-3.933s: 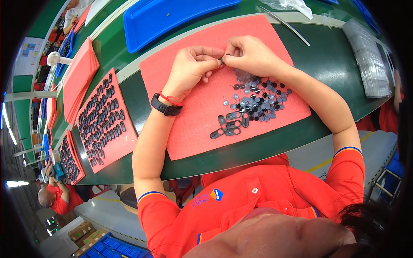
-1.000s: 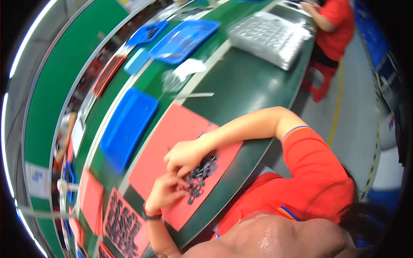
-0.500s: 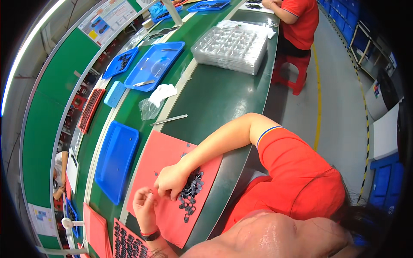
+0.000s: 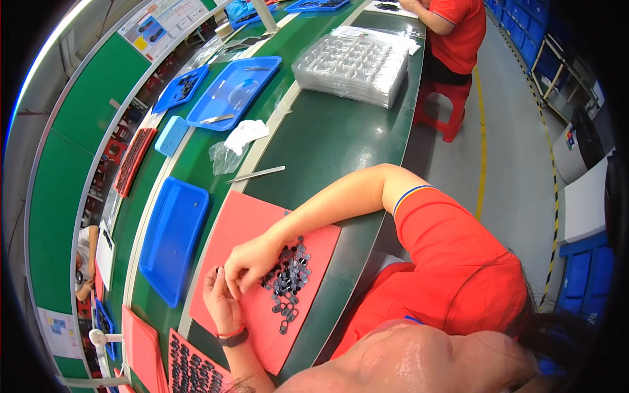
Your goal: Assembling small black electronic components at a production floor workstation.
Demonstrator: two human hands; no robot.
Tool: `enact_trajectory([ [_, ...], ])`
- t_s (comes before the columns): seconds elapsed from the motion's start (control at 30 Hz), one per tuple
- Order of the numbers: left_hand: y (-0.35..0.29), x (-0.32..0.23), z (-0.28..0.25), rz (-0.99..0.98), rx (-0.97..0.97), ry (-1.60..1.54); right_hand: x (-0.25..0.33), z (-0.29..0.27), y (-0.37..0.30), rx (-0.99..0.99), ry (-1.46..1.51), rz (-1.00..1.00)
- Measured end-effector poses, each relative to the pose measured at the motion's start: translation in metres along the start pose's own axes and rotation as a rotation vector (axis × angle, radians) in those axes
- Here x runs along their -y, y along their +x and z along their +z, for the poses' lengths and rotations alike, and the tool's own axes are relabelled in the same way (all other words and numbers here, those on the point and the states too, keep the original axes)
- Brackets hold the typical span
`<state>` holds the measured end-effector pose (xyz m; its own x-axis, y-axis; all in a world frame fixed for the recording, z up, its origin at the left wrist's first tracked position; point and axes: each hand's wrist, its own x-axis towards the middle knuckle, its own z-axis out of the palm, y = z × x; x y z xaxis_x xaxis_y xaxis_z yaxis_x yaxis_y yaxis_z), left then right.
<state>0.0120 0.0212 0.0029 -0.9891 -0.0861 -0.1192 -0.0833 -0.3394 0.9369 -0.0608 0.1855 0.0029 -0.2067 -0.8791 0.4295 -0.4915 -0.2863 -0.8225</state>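
Observation:
A red mat lies on the green bench, with a loose pile of small black parts on it, some round and some longer with a ring end. Left of the pile my right hand is bent over, its fingers drawn together and pointing down. My left hand, with a dark band at the wrist, is raised just beside it, fingers curled in a pinch. A tiny dark spot shows at the left fingertips, too small to name. Whatever the right fingers hold is hidden.
A blue tray lies left of the mat, and tweezers beyond it. Farther off are a crumpled white tissue, another blue tray and stacked clear plastic trays. A red sheet of black parts lies nearby. A co-worker sits at far right.
My right hand has drawn left and slightly down, off the pile to my left hand, uncovering more black parts. The left hand has turned a little, its fingertips rising. The whole view has shifted slightly.

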Motion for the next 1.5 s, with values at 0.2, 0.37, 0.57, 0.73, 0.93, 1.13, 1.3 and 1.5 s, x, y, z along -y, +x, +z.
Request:
enact_trajectory([
  [0.2, -0.002, 0.004, -0.009, 0.074, 0.031, 0.063, -0.006, -0.009, 0.006, -0.237, 0.283, 0.166],
  [0.37, -0.004, 0.001, 0.006, 0.035, -0.105, 0.102, -0.009, -0.010, 0.003, -0.355, 0.227, 0.201],
  [0.57, 0.001, 0.009, -0.005, 0.097, -0.087, 0.058, 0.007, -0.008, -0.001, -0.389, 0.175, 0.249],
  [0.73, -0.003, 0.005, 0.001, 0.092, -0.090, 0.071, 0.003, -0.006, 0.000, -0.442, -0.021, 0.171],
  [0.93, -0.004, 0.003, 0.003, 0.083, -0.091, 0.175, -0.002, -0.008, 0.001, -0.477, -0.122, 0.144],
  [1.13, 0.000, 0.004, 0.003, 0.091, -0.080, 0.088, -0.014, -0.008, -0.001, -0.523, 0.026, 0.253],
  [1.3, -0.004, 0.009, -0.004, 0.100, -0.142, 0.066, -0.010, -0.004, 0.003, -0.507, 0.108, 0.304],
  [1.5, -0.002, 0.008, 0.000, 0.075, -0.082, 0.068, -0.019, -0.005, -0.001, -0.503, -0.032, 0.314],
])
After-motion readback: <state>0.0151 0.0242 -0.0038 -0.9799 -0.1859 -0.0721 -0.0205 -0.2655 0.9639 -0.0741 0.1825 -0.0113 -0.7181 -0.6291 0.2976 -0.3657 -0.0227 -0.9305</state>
